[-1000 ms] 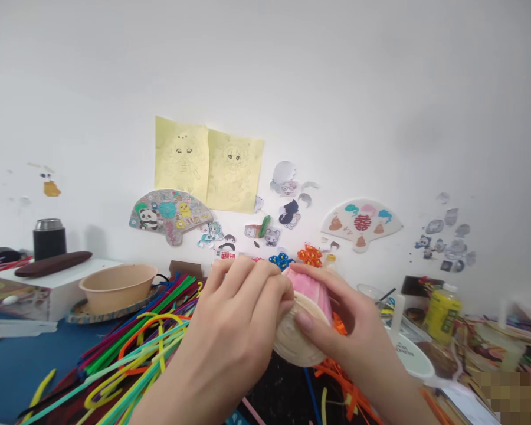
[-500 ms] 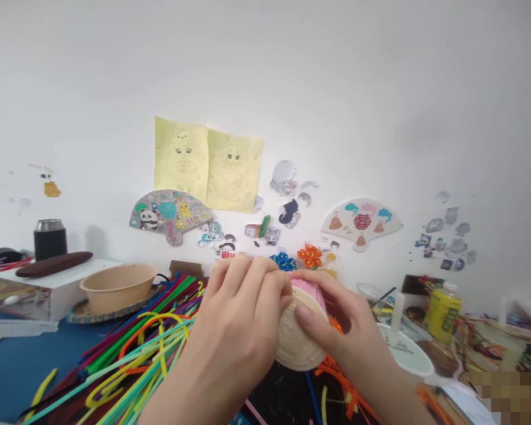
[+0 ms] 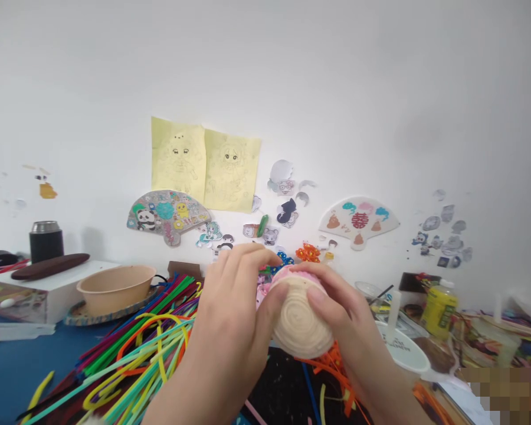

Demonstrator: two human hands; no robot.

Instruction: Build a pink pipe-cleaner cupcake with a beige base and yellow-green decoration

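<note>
Above the middle of the table, both hands hold a round cream-coloured piece [image 3: 301, 324] with concentric rings on the side facing me. Its far side is pink and mostly hidden by my fingers. My right hand [image 3: 351, 313] grips it from the right, thumb on the ringed face and fingers over the pink top. My left hand [image 3: 228, 313] is curved around its left edge, the thumb pressed against the rim. Some pink material [image 3: 263, 291] shows between the left thumb and fingers; whether it belongs to the same piece I cannot tell.
Bunches of coloured pipe cleaners [image 3: 141, 354] lie to the left, beside a tan bowl [image 3: 115, 289]. Orange strips [image 3: 334, 360] lie beneath my hands. On the right stand a pale round dish [image 3: 407, 354] and a yellow bottle [image 3: 440, 310]. Behind is a wall [image 3: 265, 71] with drawings.
The cream piece has tilted, turning its ringed face more toward me. My left hand has opened out from a curled position over its edge, its thumb now showing on the rim.
</note>
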